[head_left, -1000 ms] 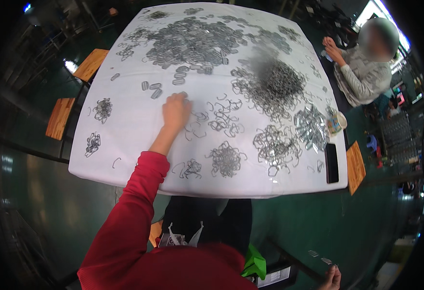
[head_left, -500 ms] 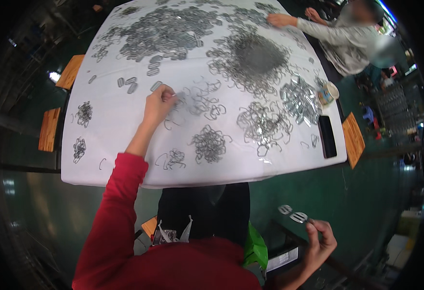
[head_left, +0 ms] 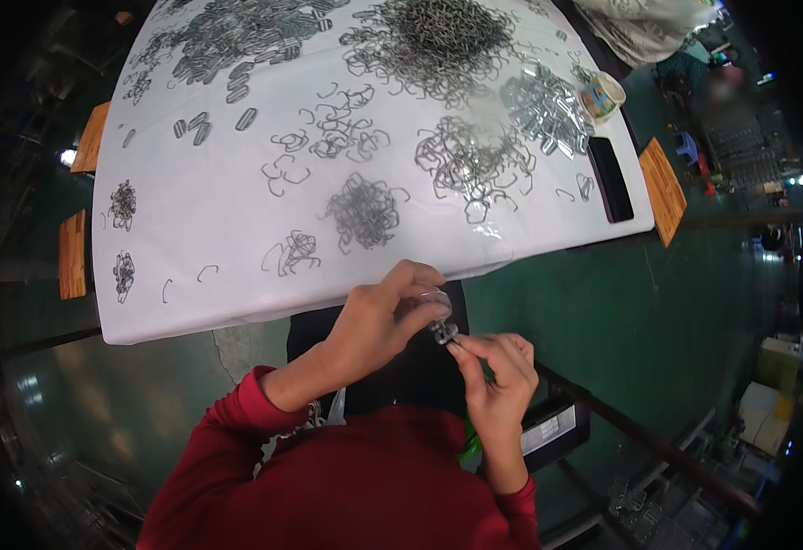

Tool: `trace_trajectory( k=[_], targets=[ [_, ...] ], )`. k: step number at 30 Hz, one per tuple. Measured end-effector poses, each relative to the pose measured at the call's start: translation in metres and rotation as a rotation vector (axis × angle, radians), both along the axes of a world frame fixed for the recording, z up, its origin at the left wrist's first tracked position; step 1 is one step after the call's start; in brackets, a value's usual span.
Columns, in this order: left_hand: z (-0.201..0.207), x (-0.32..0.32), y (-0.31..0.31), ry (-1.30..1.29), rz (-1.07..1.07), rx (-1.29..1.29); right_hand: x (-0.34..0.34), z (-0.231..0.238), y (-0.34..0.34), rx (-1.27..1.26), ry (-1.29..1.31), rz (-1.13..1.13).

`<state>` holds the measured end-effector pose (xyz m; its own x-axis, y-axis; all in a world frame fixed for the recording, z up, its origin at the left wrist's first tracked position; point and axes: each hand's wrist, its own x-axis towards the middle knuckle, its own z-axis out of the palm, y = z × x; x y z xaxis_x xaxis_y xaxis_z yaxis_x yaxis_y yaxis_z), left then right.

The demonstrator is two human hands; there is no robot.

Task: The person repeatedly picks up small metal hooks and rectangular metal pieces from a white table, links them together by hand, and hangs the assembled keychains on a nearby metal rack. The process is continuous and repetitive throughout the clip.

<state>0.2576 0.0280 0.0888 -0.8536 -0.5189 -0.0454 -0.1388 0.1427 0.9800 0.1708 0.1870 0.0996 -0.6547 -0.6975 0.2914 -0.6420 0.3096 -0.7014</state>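
Both hands meet in front of my body, just past the table's near edge. My right hand (head_left: 497,367) pinches a small group of shiny metal buckles (head_left: 444,332) between thumb and forefinger. My left hand (head_left: 387,316) closes around the other end, where a rounded shiny part (head_left: 433,298) shows between its fingers. Blur and the fingers hide how the pieces join. Closest to the hands on the white-covered table (head_left: 236,211) lies a tangled heap of bent wire hooks (head_left: 363,213), with a smaller cluster of hooks (head_left: 298,252) left of it.
Farther back are a pile of oval metal buckles (head_left: 236,41), a dark heap of wire pieces (head_left: 447,37) and flat shiny metal pieces (head_left: 548,105). A paper cup (head_left: 603,96) and black phone (head_left: 612,179) stand along the right side. Wooden stools (head_left: 662,188) flank the table. Another person's sleeve (head_left: 644,27) shows at far right.
My left hand has come back from the wire hooks on the table to meet my right hand. My right hand has moved left and up with the buckles. The view has tilted downward.
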Motion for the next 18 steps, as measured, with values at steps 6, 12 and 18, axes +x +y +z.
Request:
trace_trajectory(
  k=[6,12,18],
  targets=[
    [-0.005,0.004,0.008,0.076,0.022,-0.159,0.004,-0.015,-0.013,-0.011,0.048,-0.053],
    [-0.014,0.010,0.014,0.143,0.026,-0.274,0.006,-0.027,-0.018,0.032,0.065,-0.071],
    [-0.029,0.013,0.010,0.221,0.028,-0.328,-0.021,-0.010,-0.023,0.184,-0.306,0.011]
  ],
)
